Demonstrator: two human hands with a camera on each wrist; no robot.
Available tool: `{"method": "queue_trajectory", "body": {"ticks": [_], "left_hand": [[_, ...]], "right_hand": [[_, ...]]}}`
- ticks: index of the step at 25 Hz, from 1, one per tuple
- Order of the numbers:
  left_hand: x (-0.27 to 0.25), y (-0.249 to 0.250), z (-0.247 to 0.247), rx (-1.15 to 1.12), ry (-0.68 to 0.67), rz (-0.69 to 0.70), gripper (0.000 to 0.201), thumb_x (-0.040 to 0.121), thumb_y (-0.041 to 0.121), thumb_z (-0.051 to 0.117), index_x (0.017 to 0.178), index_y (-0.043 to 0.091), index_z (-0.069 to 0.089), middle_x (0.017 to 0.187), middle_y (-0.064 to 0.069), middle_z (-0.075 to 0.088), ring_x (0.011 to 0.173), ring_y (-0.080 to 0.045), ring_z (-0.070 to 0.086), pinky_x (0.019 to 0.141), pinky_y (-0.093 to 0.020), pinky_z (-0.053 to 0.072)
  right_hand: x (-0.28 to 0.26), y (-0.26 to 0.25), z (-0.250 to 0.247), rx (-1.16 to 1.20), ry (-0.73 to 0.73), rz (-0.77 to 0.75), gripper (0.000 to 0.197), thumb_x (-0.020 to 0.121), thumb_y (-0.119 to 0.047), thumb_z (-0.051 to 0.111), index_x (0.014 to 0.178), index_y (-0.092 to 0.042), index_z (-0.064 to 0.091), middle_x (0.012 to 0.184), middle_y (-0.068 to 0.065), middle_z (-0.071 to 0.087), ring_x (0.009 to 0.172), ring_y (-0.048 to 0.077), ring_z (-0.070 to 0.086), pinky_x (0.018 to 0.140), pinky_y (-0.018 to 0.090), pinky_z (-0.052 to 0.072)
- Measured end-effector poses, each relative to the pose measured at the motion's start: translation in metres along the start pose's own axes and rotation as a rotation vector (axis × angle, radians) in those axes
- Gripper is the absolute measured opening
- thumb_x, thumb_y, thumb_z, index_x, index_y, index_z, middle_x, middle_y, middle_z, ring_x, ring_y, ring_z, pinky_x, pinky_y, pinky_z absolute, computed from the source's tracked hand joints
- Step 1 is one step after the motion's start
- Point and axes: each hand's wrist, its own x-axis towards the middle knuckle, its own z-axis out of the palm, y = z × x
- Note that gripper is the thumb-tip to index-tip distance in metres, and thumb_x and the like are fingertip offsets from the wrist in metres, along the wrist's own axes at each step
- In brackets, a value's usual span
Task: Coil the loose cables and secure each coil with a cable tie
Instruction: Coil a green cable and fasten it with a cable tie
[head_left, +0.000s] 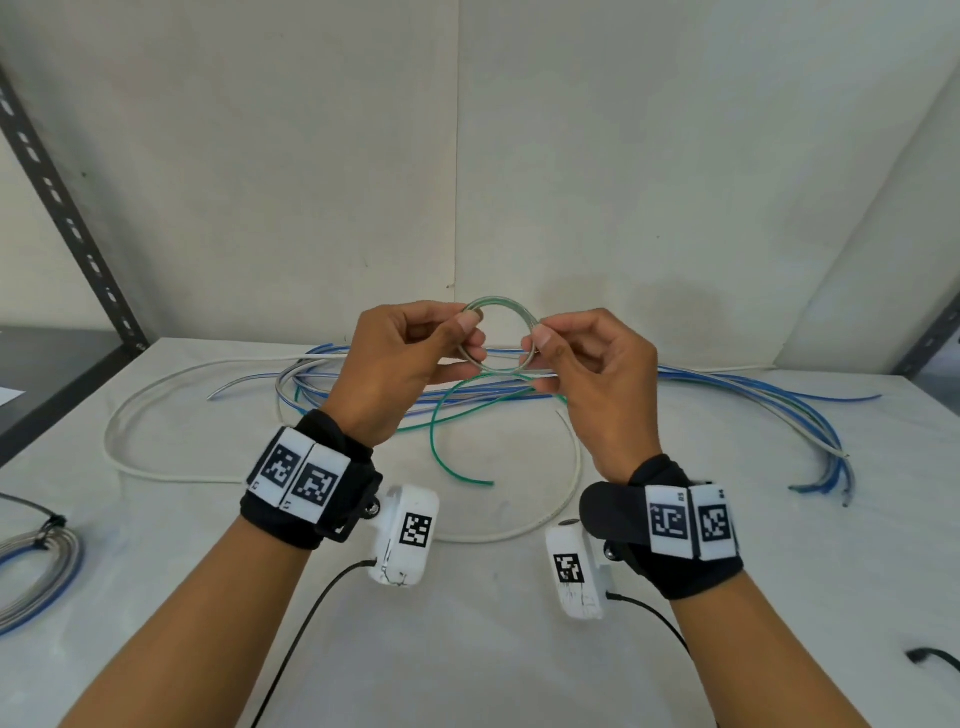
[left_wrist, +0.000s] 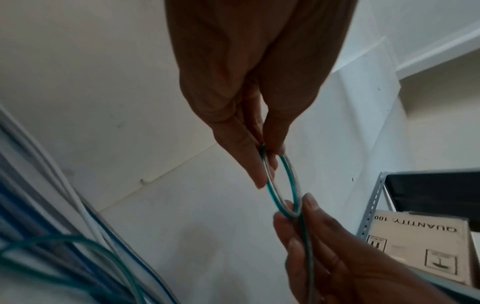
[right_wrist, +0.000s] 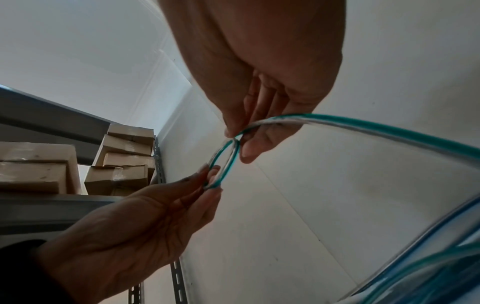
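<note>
Nearest the lens, two forearms in black fabric wrist bands with black-and-white square markers, a white camera block slung under each wrist. Raised above the white desk, both hands meeting at a small round coil of green, clear-sheathed cable.

Left grip closed on the coil's left side: thumb and forefinger pinching the strands, other fingers curled behind. Seen from the left wrist, fingertips pressed against the loop.

Right grip closed on the coil's right side, thumb and forefinger pinching where the strands cross. Seen from the right wrist, loop held edge-on between both hands, with one run of the same cable sweeping away from the right fingers.

Coil held in the air, clear of the desk. Below it, the loose green tail curving down onto the desk and ending near the middle.

Behind the hands, a long bundle of loose blue and clear cables lying across the desk, ends trailing off to the right. Thick white cable looping wide around the left and front of that bundle.

At the far left edge, a grey-and-blue coil lying flat, bound with a black cable tie.

Brown cardboard boxes stacked on a metal shelf, visible from the right wrist.
</note>
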Motion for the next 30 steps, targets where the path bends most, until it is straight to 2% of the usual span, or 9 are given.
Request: {"method": "queue_trajectory", "body": {"ticks": [4, 8, 10, 12, 15, 19, 24, 28, 30], "left_hand": [[-0.002, -0.004, 0.008, -0.137, 0.004, -0.055, 0.02, 0.095, 0.012, 0.064, 0.108, -0.002, 0.07, 0.083, -0.01, 0.073, 0.076, -0.019, 0.071, 0.074, -0.031, 0.062], [-0.003, -0.002, 0.006, 0.012, -0.111, -0.078, 0.026, 0.098, 0.021, 0.062, 0.112, 0.001, 0.068, 0.094, -0.012, 0.076, 0.088, -0.023, 0.073, 0.081, -0.034, 0.061], [-0.004, -0.002, 0.007, 0.11, -0.151, -0.084, 0.032, 0.101, 0.028, 0.056, 0.109, 0.0, 0.067, 0.082, -0.01, 0.072, 0.076, -0.021, 0.068, 0.079, -0.033, 0.061], [-0.007, -0.003, 0.01, 0.135, -0.223, -0.133, 0.035, 0.104, 0.032, 0.049, 0.101, 0.0, 0.063, 0.065, -0.006, 0.058, 0.061, -0.019, 0.056, 0.071, -0.031, 0.059], [-0.01, -0.007, 0.018, 0.133, -0.334, -0.249, 0.035, 0.106, 0.039, 0.043, 0.101, 0.006, 0.054, 0.058, 0.004, 0.041, 0.054, -0.015, 0.039, 0.064, -0.03, 0.051], [-0.011, -0.007, 0.023, 0.24, -0.284, -0.188, 0.04, 0.104, 0.048, 0.043, 0.08, 0.016, 0.047, 0.057, 0.012, 0.036, 0.054, -0.011, 0.036, 0.065, -0.034, 0.044], [-0.008, -0.005, 0.018, 0.387, -0.256, -0.082, 0.046, 0.107, 0.048, 0.037, 0.076, 0.014, 0.045, 0.063, 0.005, 0.034, 0.062, -0.017, 0.034, 0.065, -0.035, 0.038], [-0.005, -0.004, 0.014, 0.261, -0.13, -0.043, 0.047, 0.109, 0.033, 0.039, 0.071, 0.005, 0.04, 0.062, 0.0, 0.027, 0.056, -0.015, 0.026, 0.057, -0.031, 0.033], [-0.003, 0.001, 0.011, 0.125, -0.035, -0.05, 0.044, 0.11, 0.029, 0.038, 0.069, 0.012, 0.038, 0.058, 0.005, 0.028, 0.051, -0.011, 0.025, 0.053, -0.027, 0.031]], "right_hand": [[-0.003, 0.002, 0.005, 0.08, 0.04, 0.014, 0.009, 0.089, -0.007, 0.074, 0.095, -0.008, 0.068, 0.085, 0.01, 0.077, 0.078, 0.023, 0.076, 0.059, 0.024, 0.054], [0.002, 0.0, -0.004, -0.001, -0.02, -0.024, 0.008, 0.087, -0.004, 0.075, 0.091, -0.01, 0.072, 0.082, 0.01, 0.076, 0.071, 0.017, 0.073, 0.058, 0.023, 0.054], [0.003, -0.002, -0.01, -0.185, -0.186, -0.073, 0.009, 0.087, -0.007, 0.077, 0.088, -0.015, 0.074, 0.08, 0.004, 0.075, 0.07, 0.013, 0.07, 0.058, 0.026, 0.054], [0.003, -0.003, -0.012, -0.34, -0.332, -0.106, 0.008, 0.086, -0.01, 0.077, 0.087, -0.017, 0.075, 0.08, -0.001, 0.075, 0.071, 0.01, 0.068, 0.057, 0.034, 0.056], [0.004, -0.006, -0.014, -0.424, -0.392, -0.134, 0.004, 0.087, -0.01, 0.077, 0.088, -0.014, 0.076, 0.075, -0.012, 0.072, 0.073, 0.007, 0.067, 0.064, 0.033, 0.057], [0.002, -0.009, -0.015, -0.456, -0.349, -0.198, 0.007, 0.086, -0.01, 0.077, 0.088, -0.016, 0.076, 0.078, -0.012, 0.073, 0.076, 0.006, 0.067, 0.068, 0.017, 0.049], [-0.004, -0.008, -0.005, -0.413, -0.278, -0.199, 0.009, 0.084, -0.014, 0.079, 0.086, -0.021, 0.073, 0.076, -0.016, 0.071, 0.077, 0.007, 0.069, 0.066, 0.022, 0.054], [-0.004, -0.008, -0.001, -0.404, -0.19, -0.192, 0.005, 0.087, -0.02, 0.078, 0.088, -0.02, 0.074, 0.076, -0.012, 0.072, 0.07, 0.008, 0.069, 0.061, 0.03, 0.057], [-0.001, -0.01, -0.005, -0.349, -0.161, -0.166, 0.006, 0.088, -0.017, 0.077, 0.088, -0.022, 0.073, 0.075, -0.005, 0.073, 0.063, 0.011, 0.069, 0.058, 0.027, 0.055]]}}
